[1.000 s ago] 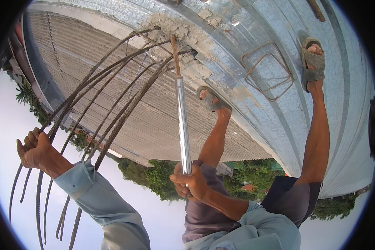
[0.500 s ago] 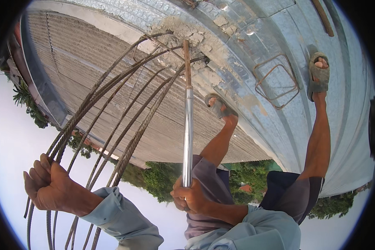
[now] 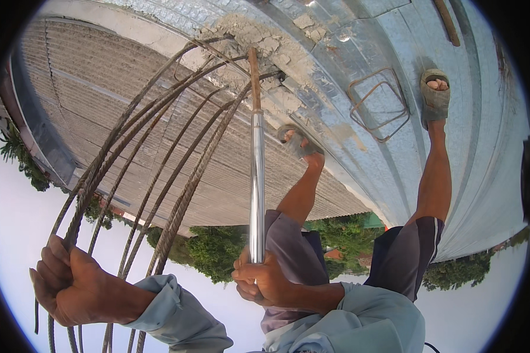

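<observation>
My left hand is closed around part of a bundle of ribbed steel rebar, at lower left. The bars curve out of broken concrete and run down past my wrist; exactly how many I grip is hidden by the fingers. Near the middle, my right hand wraps round the lower end of a shiny metal tube. From the tube's top a rusty bar extends up to the concrete among the bent rebar ends. The tube stands nearly upright in the view, to the right of the bundle.
My sandalled feet stand apart near the concrete and on the pale metal sheeting. A bent square wire stirrup lies between them. A rusty rod lies at top right. Corrugated roofing slopes away behind the rebar, with trees beyond.
The whole view has shifted slightly, moving the surroundings left and up. My left hand sits a little lower along the rebar. My right hand keeps its hold on the tube.
</observation>
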Tool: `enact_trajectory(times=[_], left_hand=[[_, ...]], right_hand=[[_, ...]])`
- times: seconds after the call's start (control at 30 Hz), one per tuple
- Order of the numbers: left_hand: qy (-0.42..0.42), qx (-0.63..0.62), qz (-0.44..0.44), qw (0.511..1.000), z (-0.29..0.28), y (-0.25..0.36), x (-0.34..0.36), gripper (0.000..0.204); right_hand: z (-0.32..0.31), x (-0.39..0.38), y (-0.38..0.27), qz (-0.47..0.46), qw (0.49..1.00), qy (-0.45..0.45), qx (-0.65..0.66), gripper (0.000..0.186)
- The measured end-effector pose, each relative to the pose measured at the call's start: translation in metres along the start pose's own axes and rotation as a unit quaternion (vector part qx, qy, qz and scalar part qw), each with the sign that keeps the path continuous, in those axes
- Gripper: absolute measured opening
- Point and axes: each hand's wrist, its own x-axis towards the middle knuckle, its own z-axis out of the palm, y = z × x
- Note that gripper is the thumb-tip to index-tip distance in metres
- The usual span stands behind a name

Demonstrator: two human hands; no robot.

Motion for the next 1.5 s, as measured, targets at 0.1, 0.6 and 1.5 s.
enact_trajectory(times=[0.1, 0.6, 1.5], left_hand=[[-0.006, -0.067, -0.047, 0.997, 0.002, 0.012, -0.011, 0.041], [-0.087, -0.183, -0.113, 0.973, 0.003, 0.018, -0.013, 0.048], [-0.223, -0.222, -0.056, 0.948, -0.064, 0.029, -0.088, 0.04]], right_hand=[[0.029, -0.002, 0.009, 0.015, 0.999, -0.015, 0.039, 0.024], [0.011, -0.01, 0.001, 0.008, 0.999, -0.031, 0.043, 0.027], [0.057, -0.023, -0.019, 0.04, 0.998, -0.044, 0.032, 0.025]])
